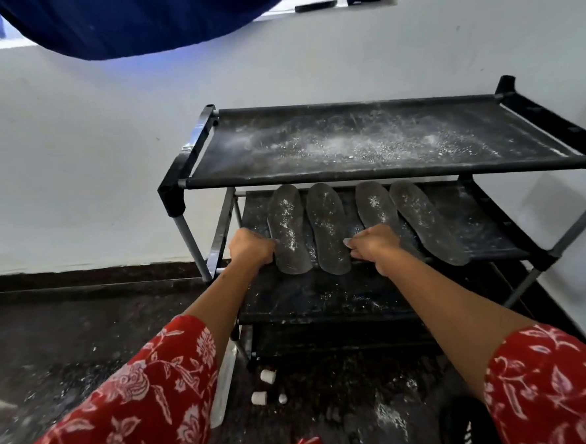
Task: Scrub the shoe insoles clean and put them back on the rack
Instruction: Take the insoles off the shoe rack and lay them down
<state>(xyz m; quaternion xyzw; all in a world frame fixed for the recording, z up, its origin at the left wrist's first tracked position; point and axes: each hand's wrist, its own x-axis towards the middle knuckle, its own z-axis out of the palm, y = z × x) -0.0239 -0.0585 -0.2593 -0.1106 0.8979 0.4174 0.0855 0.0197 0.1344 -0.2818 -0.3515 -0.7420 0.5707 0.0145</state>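
Left hand [252, 246] curled on the edge of the far-left dark grey foam insole [287, 230]; right hand [372, 246] closed at the heel of the third [376, 204], its hold hidden. All four powder-dusted insoles lie on the middle shelf of the black metal-framed fabric rack [350, 175]. Risk: a hasty pull drags neighbouring insoles off the shelf edge, scattering white powder.

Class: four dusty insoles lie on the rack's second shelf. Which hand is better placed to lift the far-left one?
Left hand: it touches the far-left insole; the right hand sits further right.
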